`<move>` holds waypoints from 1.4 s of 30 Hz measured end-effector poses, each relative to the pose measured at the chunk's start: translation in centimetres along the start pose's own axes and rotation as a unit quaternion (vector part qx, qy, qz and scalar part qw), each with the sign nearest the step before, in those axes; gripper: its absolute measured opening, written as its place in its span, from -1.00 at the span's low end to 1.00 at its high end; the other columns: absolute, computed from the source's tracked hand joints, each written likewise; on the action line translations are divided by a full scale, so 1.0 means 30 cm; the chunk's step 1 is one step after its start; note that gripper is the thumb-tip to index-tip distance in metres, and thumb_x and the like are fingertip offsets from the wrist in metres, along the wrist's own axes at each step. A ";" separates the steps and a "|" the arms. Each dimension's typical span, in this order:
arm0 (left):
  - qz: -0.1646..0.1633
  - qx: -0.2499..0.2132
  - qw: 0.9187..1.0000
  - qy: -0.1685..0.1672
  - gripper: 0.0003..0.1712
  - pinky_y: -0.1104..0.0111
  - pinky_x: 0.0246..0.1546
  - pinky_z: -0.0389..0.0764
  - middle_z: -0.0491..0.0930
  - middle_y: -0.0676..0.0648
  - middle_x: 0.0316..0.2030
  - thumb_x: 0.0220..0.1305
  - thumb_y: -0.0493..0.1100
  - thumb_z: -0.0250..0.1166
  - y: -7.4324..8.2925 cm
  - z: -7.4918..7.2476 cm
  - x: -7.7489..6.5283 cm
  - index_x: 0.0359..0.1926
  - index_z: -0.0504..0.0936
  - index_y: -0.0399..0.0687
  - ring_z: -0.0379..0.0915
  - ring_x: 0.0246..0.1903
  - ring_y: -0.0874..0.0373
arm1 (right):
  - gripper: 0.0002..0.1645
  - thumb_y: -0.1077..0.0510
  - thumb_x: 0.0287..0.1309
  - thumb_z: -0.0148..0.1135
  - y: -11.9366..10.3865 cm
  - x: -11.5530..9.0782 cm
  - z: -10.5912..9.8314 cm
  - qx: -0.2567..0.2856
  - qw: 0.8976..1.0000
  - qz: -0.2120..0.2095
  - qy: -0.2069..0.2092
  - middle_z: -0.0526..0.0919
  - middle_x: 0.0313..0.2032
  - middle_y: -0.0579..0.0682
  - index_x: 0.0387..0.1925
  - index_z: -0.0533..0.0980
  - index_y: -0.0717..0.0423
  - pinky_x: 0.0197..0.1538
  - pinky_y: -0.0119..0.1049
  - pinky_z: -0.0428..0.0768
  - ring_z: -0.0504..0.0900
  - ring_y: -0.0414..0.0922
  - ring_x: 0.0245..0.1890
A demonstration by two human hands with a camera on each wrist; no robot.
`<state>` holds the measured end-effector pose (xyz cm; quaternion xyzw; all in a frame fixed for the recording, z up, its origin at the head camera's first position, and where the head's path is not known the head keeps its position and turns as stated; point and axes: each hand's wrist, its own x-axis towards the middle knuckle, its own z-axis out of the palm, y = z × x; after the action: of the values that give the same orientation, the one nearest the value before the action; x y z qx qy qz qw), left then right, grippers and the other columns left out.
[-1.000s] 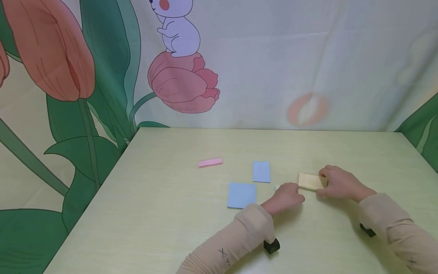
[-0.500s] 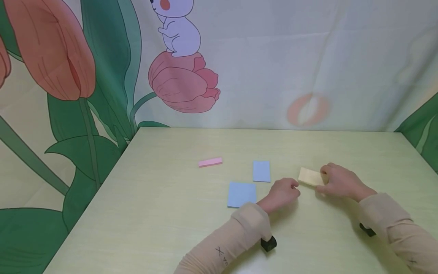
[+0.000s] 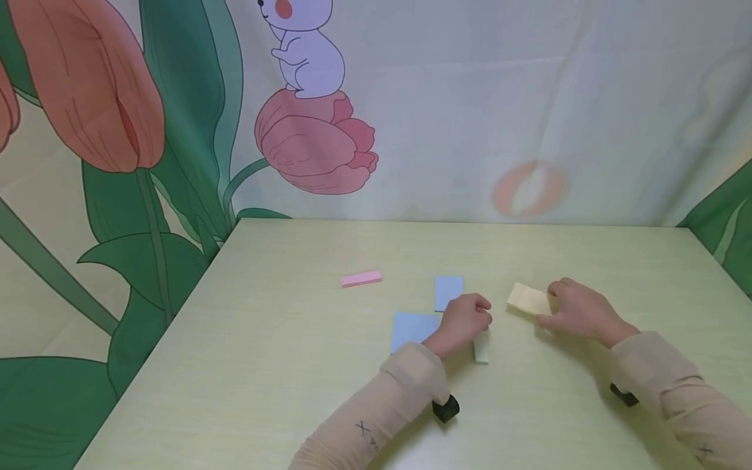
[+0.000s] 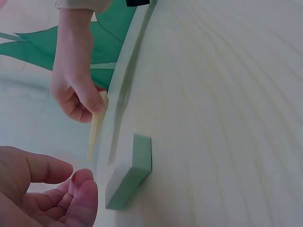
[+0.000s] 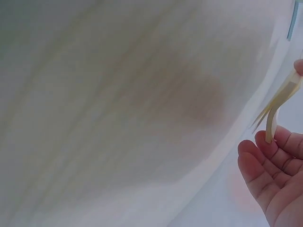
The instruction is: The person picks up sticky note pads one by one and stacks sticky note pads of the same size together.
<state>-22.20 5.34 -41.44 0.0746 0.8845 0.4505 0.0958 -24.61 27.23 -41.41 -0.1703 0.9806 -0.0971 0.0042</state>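
My right hand [image 3: 581, 310] grips a pale yellow sticky note pad [image 3: 523, 299] by its right end. The pad's free end points left and is raised. In the right wrist view its sheets [image 5: 286, 90] splay apart near the fingertips. My left hand [image 3: 463, 320], palm down in the head view, has loosely bent fingers with nothing between them. In the left wrist view a gap shows between its thumb and fingers. A narrow pale green sticky note pad [image 3: 482, 349] lies just beside that hand, partly hidden by it in the head view.
A small blue pad [image 3: 448, 287] and a larger blue pad [image 3: 409, 329] lie left of the left hand, which partly covers both. Farther left is a narrow pink pad [image 3: 361, 279]. A printed cloth [image 3: 435, 130] hangs behind the table [image 3: 264, 365].
My left hand has drawn away leftward from the yellow pad, exposing the green pad and covering parts of the blue ones. The right hand has tilted the yellow pad's free end up.
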 end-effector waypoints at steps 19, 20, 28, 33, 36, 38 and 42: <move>0.003 0.042 0.998 0.036 -0.74 0.49 -0.36 0.43 0.59 -0.05 -0.30 0.06 -0.31 0.11 -0.090 -0.105 0.014 -0.18 0.56 -0.21 0.46 -0.33 0.17 | -0.50 -0.04 -0.24 0.24 -0.067 0.002 0.009 0.017 0.999 -0.022 0.030 0.45 -0.44 0.08 -0.37 0.42 0.31 -0.40 -0.29 0.34 0.35 -0.09 -0.47; 0.003 0.047 0.998 0.040 -0.74 0.49 -0.36 0.42 0.59 -0.05 -0.31 0.04 -0.31 0.11 -0.093 -0.109 0.014 -0.19 0.56 -0.21 0.45 -0.34 0.18 | -0.51 -0.04 -0.24 0.24 -0.072 0.002 0.009 0.017 0.999 -0.023 0.031 0.45 -0.45 0.08 -0.38 0.42 0.30 -0.41 -0.29 0.33 0.34 -0.09 -0.47; -0.021 0.061 0.996 0.059 -0.65 0.41 -0.24 0.44 0.56 -0.08 -0.23 -0.01 -0.36 0.08 -0.107 -0.130 0.017 -0.12 0.54 -0.20 0.44 -0.23 0.12 | -0.52 -0.03 -0.25 0.24 -0.113 0.004 0.004 0.012 0.998 -0.027 0.047 0.44 -0.45 0.09 -0.40 0.42 0.30 -0.41 -0.27 0.34 0.35 -0.07 -0.46; -0.039 0.058 0.996 0.062 -0.63 0.38 -0.18 0.44 0.54 -0.08 -0.20 0.02 -0.40 0.06 -0.116 -0.140 0.021 -0.09 0.53 -0.20 0.42 -0.20 0.13 | -0.51 -0.03 -0.24 0.24 -0.150 0.004 -0.005 0.017 0.998 -0.030 0.046 0.44 -0.47 0.09 -0.39 0.42 0.32 -0.42 -0.26 0.34 0.35 -0.07 -0.46; -0.044 0.065 0.995 0.067 -0.63 0.41 -0.20 0.43 0.54 -0.06 -0.23 0.02 -0.40 0.07 -0.127 -0.144 0.026 -0.09 0.53 -0.21 0.41 -0.23 0.14 | -0.52 -0.02 -0.23 0.24 -0.171 0.005 -0.008 0.024 0.998 -0.032 0.043 0.44 -0.47 0.09 -0.39 0.42 0.33 -0.42 -0.27 0.34 0.35 -0.07 -0.47; -0.048 0.069 0.994 0.071 -0.63 0.43 -0.24 0.42 0.53 -0.05 -0.24 0.01 -0.40 0.07 -0.133 -0.146 0.029 -0.09 0.53 -0.20 0.40 -0.25 0.15 | -0.54 -0.01 -0.23 0.24 -0.184 0.007 -0.008 0.031 0.998 -0.035 0.043 0.44 -0.48 0.08 -0.41 0.42 0.32 -0.43 -0.29 0.32 0.34 -0.08 -0.48; -0.049 0.077 0.993 0.077 -0.62 0.47 -0.32 0.39 0.52 -0.04 -0.29 -0.01 -0.40 0.08 -0.147 -0.148 0.035 -0.09 0.52 -0.23 0.37 -0.32 0.17 | -0.58 -0.01 -0.24 0.22 -0.203 0.018 0.000 0.039 0.997 -0.039 0.046 0.40 -0.52 0.05 -0.45 0.40 0.28 -0.46 -0.34 0.27 0.31 -0.10 -0.51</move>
<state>-24.46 -0.48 -42.57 0.0033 0.9239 0.3803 0.0433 -23.08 21.43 -40.24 -0.2036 0.9678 -0.1427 -0.0383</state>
